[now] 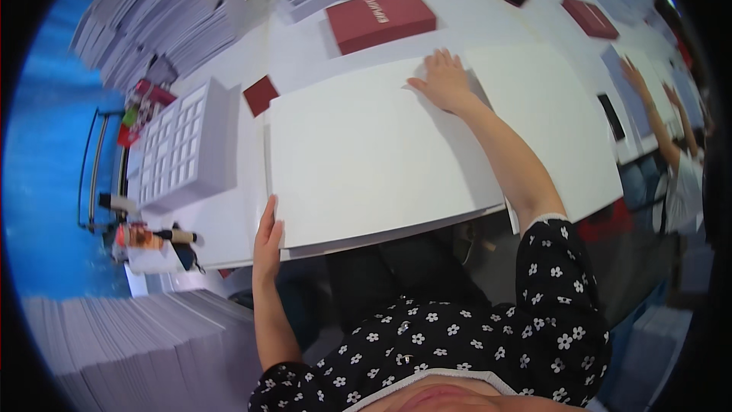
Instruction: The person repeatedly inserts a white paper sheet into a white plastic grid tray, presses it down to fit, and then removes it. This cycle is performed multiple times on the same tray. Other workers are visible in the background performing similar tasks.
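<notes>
The outstretched right hand [446, 85] lies spread on the far right corner of the white board [366, 160] atop the table [480, 19], while the left hand [267, 243], fingers straight, touches its near-left edge.

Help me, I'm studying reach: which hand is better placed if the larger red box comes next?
Right, probably. The right hand lies near the far edge of the white panel, close to the larger red box; the left hand is at the panel's near left corner, farther away.
</notes>
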Demonstrator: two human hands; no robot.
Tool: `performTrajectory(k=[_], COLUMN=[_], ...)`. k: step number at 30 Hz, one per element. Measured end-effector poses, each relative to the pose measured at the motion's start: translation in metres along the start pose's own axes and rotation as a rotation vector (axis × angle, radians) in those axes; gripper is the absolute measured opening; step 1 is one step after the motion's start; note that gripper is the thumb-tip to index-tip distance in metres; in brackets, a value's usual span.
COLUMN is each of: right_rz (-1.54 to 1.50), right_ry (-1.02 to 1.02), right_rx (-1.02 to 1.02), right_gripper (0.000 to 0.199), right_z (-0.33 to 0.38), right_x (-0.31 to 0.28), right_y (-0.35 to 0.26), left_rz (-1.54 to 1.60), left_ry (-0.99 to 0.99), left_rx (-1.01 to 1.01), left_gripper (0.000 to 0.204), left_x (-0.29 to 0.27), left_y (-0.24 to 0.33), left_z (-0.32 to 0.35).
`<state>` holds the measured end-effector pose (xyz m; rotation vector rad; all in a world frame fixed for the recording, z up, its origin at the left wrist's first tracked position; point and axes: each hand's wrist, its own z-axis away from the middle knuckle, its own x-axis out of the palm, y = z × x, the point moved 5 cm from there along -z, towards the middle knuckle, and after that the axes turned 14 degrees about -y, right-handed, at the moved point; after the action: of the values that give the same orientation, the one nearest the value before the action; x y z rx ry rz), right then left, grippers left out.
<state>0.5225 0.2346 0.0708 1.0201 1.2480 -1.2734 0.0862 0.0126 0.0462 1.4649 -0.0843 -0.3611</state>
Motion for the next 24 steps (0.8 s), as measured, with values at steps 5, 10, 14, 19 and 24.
performTrajectory(k=[5,10,14,19,24], right_rz=[0.06,0.078,0.052,0.057,0.058], right_ry=[-0.027,-0.076,-0.141,-0.124,-0.127], right_rx=[0.111,-0.099,-0.387,-0.478,-0.421], right_gripper=[0.085,0.084,0.077,0.073,0.07], right_z=[-0.017,-0.027,-0.027,-0.047,-0.063], right_x=[0.005,0.018,0.025,0.03,0.032], right_y=[-0.029,-0.111,-0.215,-0.281,-0.305], left_rz=[0.215,0.387,0.491,0.486,0.446], left_ry=[0.009,0.041,0.074,0.102,0.109], left_rx=[0.051,0.101,0.137,0.118,0.158], left_gripper=[0.063,0.07,0.074,0.072,0.071], left_x=[-0.002,0.005,0.008,0.007,0.005], left_y=[-0.013,-0.014,-0.017,-0.025,-0.027], left_z=[-0.001,-0.004,-0.008,-0.009,-0.005])
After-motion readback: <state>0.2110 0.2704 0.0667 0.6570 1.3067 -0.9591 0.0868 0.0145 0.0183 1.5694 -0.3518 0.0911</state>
